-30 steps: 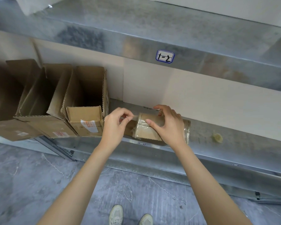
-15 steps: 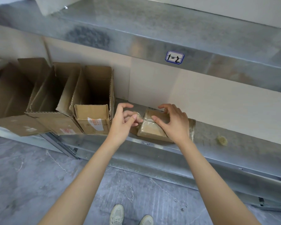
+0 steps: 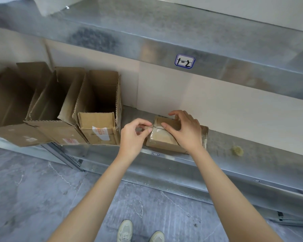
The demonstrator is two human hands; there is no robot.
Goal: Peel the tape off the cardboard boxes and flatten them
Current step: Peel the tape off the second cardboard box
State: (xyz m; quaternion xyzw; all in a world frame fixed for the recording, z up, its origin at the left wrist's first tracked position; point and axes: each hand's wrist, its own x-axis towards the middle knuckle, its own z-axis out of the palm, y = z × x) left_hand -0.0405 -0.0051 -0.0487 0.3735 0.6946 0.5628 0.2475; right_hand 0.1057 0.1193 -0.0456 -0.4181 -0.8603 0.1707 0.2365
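A small taped cardboard box (image 3: 162, 139) lies on the lower metal shelf (image 3: 234, 159). My right hand (image 3: 184, 130) rests on top of it, its fingers curled over the far edge and holding it down. My left hand (image 3: 136, 133) is at the box's left end, where thumb and forefinger pinch a strip of clear tape (image 3: 150, 129). Crinkled clear tape also shows on the box's top and right end.
Three open cardboard boxes (image 3: 98, 117) lie on their sides on the shelf to the left. A crumpled ball of tape (image 3: 237, 150) sits on the shelf at the right. An upper shelf (image 3: 164, 41) carries a label reading 1-2. My shoes (image 3: 140, 231) stand on grey floor.
My left hand has kept its pinch on the tape at the box's left end, shifting slightly. The right hand has stayed on the box. The view has drifted a little.
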